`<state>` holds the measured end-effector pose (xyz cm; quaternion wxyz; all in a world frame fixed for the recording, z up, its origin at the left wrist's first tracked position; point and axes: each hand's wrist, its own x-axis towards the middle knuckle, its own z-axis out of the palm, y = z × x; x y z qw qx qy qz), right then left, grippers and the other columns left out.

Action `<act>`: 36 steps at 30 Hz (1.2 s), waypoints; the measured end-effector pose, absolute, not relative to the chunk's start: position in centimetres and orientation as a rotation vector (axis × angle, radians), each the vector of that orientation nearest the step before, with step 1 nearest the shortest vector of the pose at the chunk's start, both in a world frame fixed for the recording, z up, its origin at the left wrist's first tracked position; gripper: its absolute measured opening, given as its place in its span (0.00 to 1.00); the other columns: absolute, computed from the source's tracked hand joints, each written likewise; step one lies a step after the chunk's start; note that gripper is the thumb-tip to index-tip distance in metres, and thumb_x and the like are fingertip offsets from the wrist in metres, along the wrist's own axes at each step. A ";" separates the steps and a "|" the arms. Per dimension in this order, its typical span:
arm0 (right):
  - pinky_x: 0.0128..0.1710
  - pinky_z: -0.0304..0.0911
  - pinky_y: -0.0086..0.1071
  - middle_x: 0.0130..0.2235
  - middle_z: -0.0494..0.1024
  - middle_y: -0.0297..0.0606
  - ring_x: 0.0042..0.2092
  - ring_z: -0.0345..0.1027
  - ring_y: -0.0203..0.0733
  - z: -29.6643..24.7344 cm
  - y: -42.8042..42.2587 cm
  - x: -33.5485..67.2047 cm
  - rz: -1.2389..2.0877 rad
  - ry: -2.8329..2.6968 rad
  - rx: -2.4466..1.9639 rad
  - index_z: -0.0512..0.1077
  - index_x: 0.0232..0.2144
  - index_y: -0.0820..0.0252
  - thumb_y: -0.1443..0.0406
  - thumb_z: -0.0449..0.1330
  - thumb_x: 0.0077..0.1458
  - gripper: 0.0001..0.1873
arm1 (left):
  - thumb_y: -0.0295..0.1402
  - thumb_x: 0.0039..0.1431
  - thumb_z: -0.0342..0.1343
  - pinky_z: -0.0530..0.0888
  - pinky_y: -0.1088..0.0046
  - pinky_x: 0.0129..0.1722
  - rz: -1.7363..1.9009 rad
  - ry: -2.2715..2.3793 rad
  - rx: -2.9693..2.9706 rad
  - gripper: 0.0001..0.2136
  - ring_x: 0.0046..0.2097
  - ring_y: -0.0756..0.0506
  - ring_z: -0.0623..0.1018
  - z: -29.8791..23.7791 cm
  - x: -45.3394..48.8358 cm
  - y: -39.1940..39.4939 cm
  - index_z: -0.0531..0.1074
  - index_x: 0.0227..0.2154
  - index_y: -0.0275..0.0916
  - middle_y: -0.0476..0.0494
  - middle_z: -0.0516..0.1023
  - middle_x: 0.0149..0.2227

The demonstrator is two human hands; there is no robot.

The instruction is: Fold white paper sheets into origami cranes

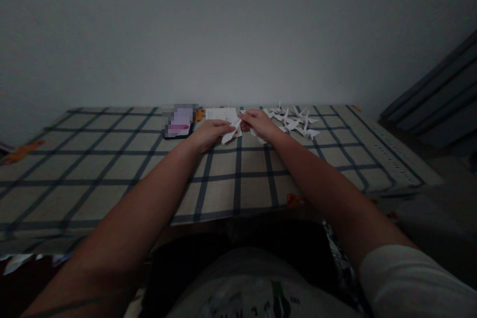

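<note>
Between my two hands is a piece of folded white paper (231, 135), pointed at its lower left end. My left hand (211, 134) pinches it from the left, with thumb and fingers closed on it. From the right, my right hand (258, 123) pinches its upper end. The fingertips of the two hands almost meet. Just right of my right hand, several folded white paper cranes (298, 121) lie in a loose group. Behind my left hand lie flat sheets of white paper (219, 113), partly covered by the hands.
A phone (179, 126) with a lit, blurred-out screen lies left of my left hand. Everything rests on a table with a checked cloth (149, 159). A plain wall (238, 35) rises right behind the table. Dark slatted furniture (439, 79) stands at the right.
</note>
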<state>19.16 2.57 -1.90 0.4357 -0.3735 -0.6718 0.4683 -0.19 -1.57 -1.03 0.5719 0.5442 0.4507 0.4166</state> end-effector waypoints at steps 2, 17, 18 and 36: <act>0.31 0.65 0.29 0.24 0.73 0.33 0.26 0.66 0.33 -1.8 2.4 19.1 1.178 -1.669 -0.915 0.70 0.23 0.59 0.51 0.63 0.59 0.21 | 0.35 0.38 0.73 0.72 0.76 0.25 0.999 1.056 1.247 0.12 0.26 0.48 0.76 -1.0 -0.2 -1.5 0.81 0.26 0.35 0.42 0.81 0.27; 0.33 0.59 0.29 0.26 0.74 0.34 0.29 0.65 0.34 -1.7 1.6 19.2 0.978 -2.056 -0.908 0.73 0.25 0.62 0.54 0.62 0.56 0.17 | 0.33 0.41 0.73 0.76 0.76 0.34 1.140 1.148 1.160 0.11 0.30 0.50 0.77 -0.2 0.2 -1.8 0.79 0.27 0.34 0.46 0.79 0.27; 0.32 0.59 0.29 0.25 0.74 0.33 0.29 0.65 0.34 -1.7 1.6 19.2 0.967 -2.062 -0.914 0.73 0.25 0.62 0.54 0.61 0.56 0.17 | 0.33 0.41 0.72 0.76 0.75 0.34 1.128 1.167 1.169 0.11 0.30 0.50 0.77 -0.2 0.1 -1.8 0.79 0.27 0.34 0.46 0.79 0.26; 0.33 0.63 0.29 0.28 0.77 0.36 0.30 0.69 0.35 -2.3 2.2 19.1 1.076 -1.894 -0.929 0.74 0.29 0.62 0.55 0.62 0.57 0.15 | 0.43 0.37 0.75 0.77 0.71 0.36 1.248 1.078 1.295 0.20 0.33 0.47 0.79 -1.8 -0.5 -0.5 0.80 0.29 0.34 0.43 0.81 0.30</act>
